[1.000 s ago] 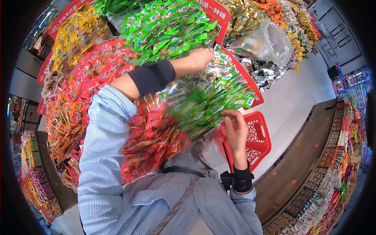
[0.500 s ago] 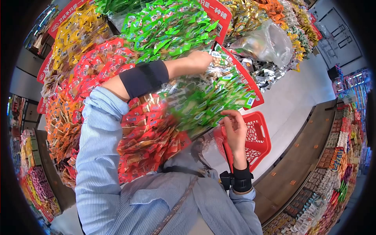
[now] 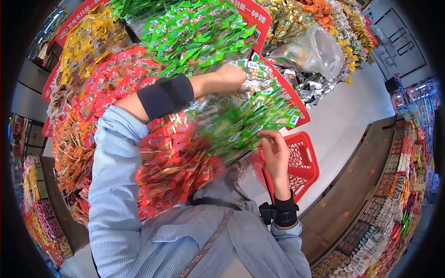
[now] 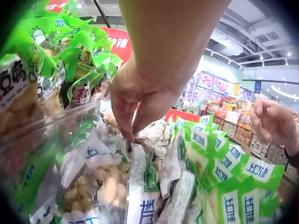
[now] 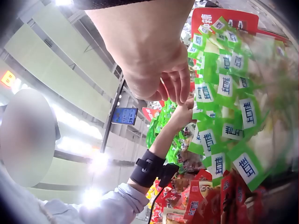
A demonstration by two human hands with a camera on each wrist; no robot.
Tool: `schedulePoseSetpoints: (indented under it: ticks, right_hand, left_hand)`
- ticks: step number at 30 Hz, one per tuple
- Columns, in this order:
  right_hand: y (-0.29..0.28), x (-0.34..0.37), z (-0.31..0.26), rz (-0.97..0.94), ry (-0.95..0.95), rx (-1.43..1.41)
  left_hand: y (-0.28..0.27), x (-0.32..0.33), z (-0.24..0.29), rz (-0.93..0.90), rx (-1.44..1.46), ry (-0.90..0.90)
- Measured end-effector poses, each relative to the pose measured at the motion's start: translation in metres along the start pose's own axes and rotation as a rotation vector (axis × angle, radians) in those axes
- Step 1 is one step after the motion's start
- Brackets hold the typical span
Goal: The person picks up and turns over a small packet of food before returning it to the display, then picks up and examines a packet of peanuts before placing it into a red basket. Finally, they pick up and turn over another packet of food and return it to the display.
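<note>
My left hand (image 3: 231, 77) reaches into a bin of small clear-and-white snack packets with pale, nut-like pieces inside. In the left wrist view, its thumb and fingers (image 4: 126, 123) come together on the top edge of a white snack packet (image 4: 142, 184) among the others. Beside these lie green snack packets (image 3: 252, 118) with white labels. Off the near right corner of the bin hovers my right hand (image 3: 276, 155), fingers loosely bent and nothing held. The right wrist view shows its fingers (image 5: 175, 86) hanging relaxed near the green packets.
A red shopping basket (image 3: 303, 162) hangs by my right forearm. Piles of red packets (image 3: 174, 162), bright green packets (image 3: 199, 34) and yellow packets (image 3: 90, 44) surround the bin. A red sign strip (image 3: 287, 88) edges it. A clear plastic bag (image 3: 320, 51) lies behind.
My left hand has drawn back a little from the red sign strip, toward the left and nearer to me. The right hand keeps nearly the same place and pose.
</note>
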State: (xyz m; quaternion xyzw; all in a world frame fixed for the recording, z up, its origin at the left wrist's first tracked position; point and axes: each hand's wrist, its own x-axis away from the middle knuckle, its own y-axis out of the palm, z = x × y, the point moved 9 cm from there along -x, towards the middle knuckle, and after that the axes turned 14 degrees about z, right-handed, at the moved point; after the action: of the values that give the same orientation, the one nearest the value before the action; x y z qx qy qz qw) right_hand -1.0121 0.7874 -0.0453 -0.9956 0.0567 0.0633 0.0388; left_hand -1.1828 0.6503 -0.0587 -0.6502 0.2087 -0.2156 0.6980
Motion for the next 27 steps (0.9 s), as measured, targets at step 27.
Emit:
schedulePoseSetpoints:
  ticks: [27]
  right_hand:
    - [0.03,-0.006,-0.015,-0.001,0.691,-0.805]
  left_hand:
    - [-0.143,0.114,0.085,0.455,0.983,0.4]
